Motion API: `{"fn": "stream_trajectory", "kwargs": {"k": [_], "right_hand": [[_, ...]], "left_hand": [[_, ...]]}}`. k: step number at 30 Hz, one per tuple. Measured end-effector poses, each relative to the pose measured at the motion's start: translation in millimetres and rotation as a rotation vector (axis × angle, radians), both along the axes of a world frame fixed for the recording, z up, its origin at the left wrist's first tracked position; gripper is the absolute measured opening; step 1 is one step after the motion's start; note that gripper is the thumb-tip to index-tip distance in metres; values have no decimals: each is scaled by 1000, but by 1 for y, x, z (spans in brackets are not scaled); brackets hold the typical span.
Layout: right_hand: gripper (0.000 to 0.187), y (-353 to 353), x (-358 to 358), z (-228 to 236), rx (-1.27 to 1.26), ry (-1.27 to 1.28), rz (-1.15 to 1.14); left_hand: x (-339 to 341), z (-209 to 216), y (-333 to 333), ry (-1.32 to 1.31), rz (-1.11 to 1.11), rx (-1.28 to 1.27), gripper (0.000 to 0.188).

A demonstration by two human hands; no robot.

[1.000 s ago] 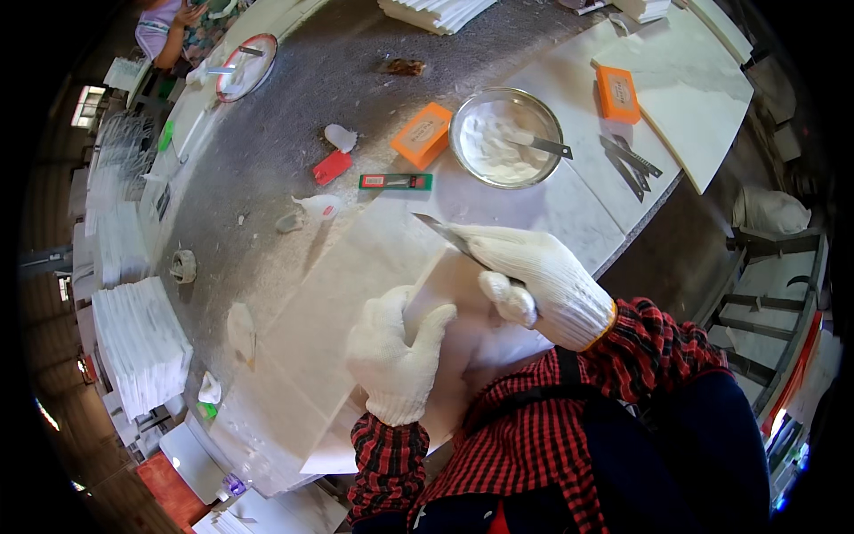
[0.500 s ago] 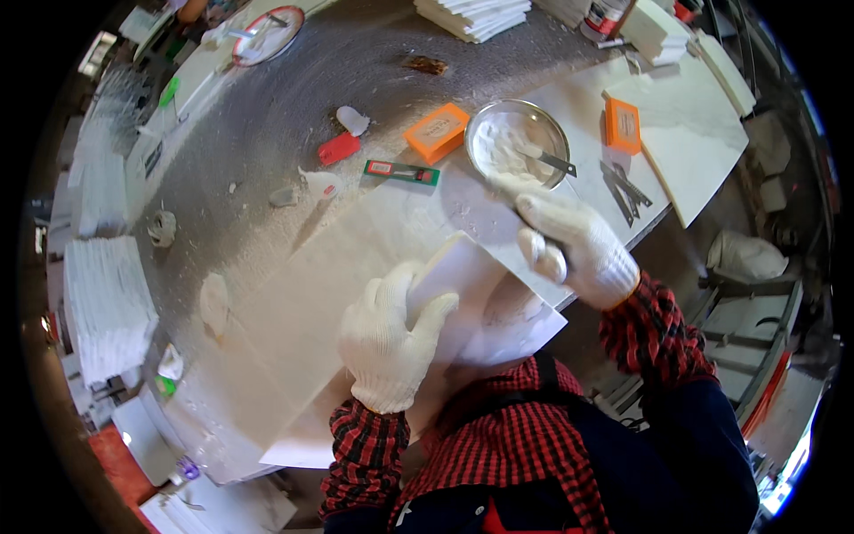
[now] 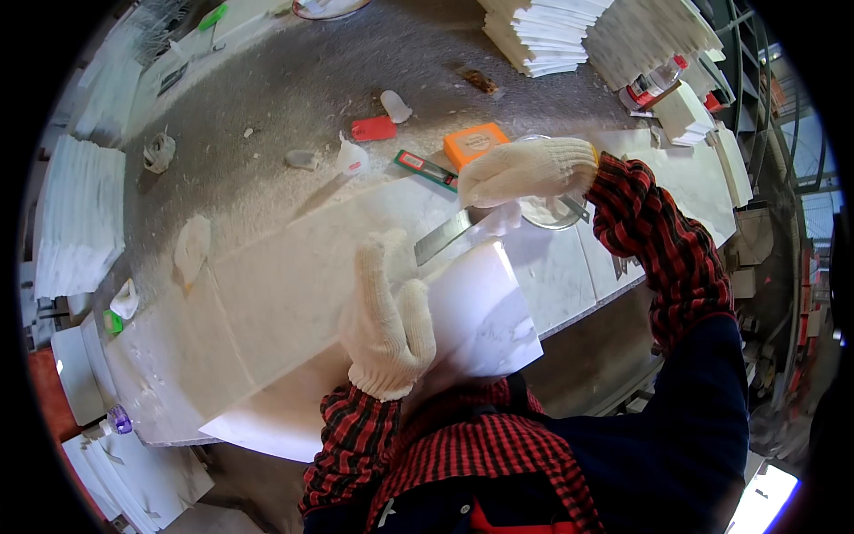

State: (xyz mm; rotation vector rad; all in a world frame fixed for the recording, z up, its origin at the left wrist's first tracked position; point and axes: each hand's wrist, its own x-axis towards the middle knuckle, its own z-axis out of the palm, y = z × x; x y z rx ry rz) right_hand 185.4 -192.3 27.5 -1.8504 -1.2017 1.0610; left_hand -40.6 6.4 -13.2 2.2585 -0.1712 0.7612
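White slab piece (image 3: 485,307), the thing in hand, is held tilted up close to the person's chest, over the near edge of the desk (image 3: 294,80). Beneath and to the left of it a much larger white slab (image 3: 267,311) is laid across the desk, its long axis running from lower left to upper right. The held piece is flat, smooth and pale, with faint grey veining, and its right edge is seen as a straight, clean line. It is gripped along its left edge by the left hand (image 3: 384,325), gloved in white knit, the fingers wrapped over the rim and closed on it.

The right hand (image 3: 525,171), also gloved, is stretched away over the far side of the piece, toward a round metal bowl (image 3: 556,209) of white paste lying just beyond it. That hand is closed around the handle of a flat metal scraper (image 3: 442,238), whose blade points back down-left toward the top edge of the held piece. So the piece lies nearer the left hand, with the blade between the bowl and the piece.

Smaller things are scattered farther out on the grey desk: an orange box (image 3: 476,144), a green-and-black cutter (image 3: 427,169), a red block (image 3: 374,129) and a small white bottle (image 3: 351,158). Stacks of white tiles (image 3: 543,31) are set at the far edge.
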Motion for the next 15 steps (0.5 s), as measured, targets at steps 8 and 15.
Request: {"fn": "stream_trajectory", "kwargs": {"k": [8,15], "right_hand": [[27,15,-5,3,-199,562,-78],[27,18,-15,-8,-202,640,-123]], "left_hand": [[-2,0,0,23,-28,-115,58],[-4,2,3,65,-43,-66,49]]}}
